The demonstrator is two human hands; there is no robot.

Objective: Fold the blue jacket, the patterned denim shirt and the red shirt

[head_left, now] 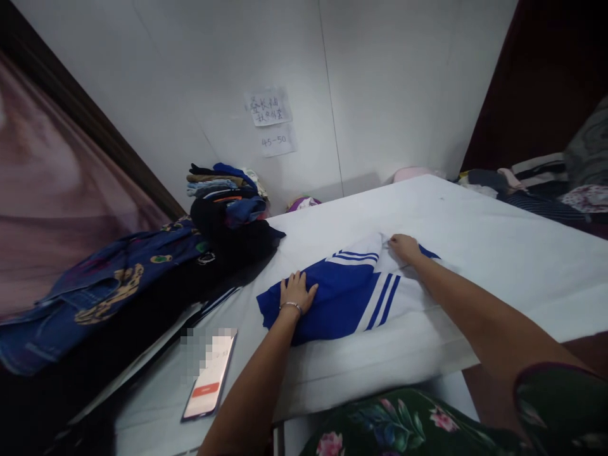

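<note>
A blue-and-white garment (342, 297), banded with white and blue stripes, lies spread and slightly rumpled on the white worktop (503, 272). The left hand (298, 292) rests open and flat on its blue section, gripping nothing; the right hand (403, 248) pinches white cloth at its far edge, a blue corner showing just beyond the wrist.

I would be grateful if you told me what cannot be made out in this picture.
All in the head view:
Blue-and-white garment: partly covered by the left hand.
Right hand: itself hides how its fingertips meet the garment.
Phone: pixelation masks part of the screen.
Pink item: lower part hidden behind the table.
Blue clothing: cut off by the left edge.
</note>
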